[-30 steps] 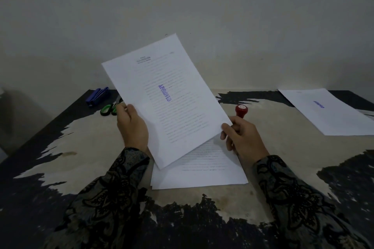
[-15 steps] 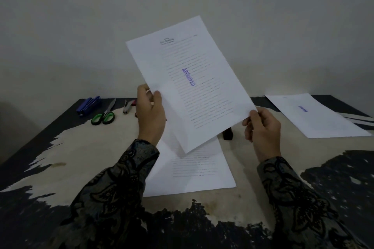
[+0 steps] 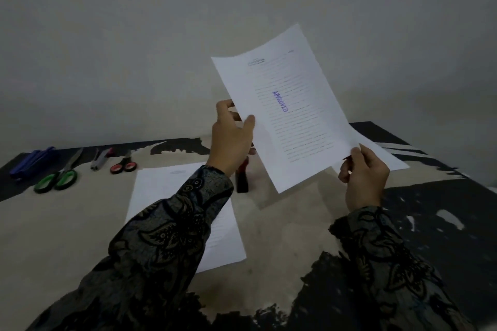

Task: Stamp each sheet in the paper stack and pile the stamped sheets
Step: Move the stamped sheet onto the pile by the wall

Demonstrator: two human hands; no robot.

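Both hands hold a stamped sheet [image 3: 293, 105] in the air above the table; a purple "APPROVED" mark runs down its middle. My left hand [image 3: 231, 137] pinches its left edge and my right hand [image 3: 363, 172] pinches its lower right corner. The paper stack [image 3: 172, 180] lies flat on the table, partly under my left sleeve. The stamp [image 3: 242, 177], dark with a red top, stands upright just right of the stack, behind my left wrist. A corner of the stamped pile [image 3: 387, 156] shows at the right, mostly hidden by the held sheet.
Along the table's far left lie a blue stapler [image 3: 31, 161], green-handled scissors [image 3: 57, 177], a small silver tool [image 3: 100, 160] and red-handled scissors [image 3: 123, 165]. The worn table [image 3: 67, 223] is beige with black patches. A plain wall rises behind it.
The held sheet has travelled to the right and higher, with both hands on it. The stamp left my right hand and stands on the table. The view has swung right.
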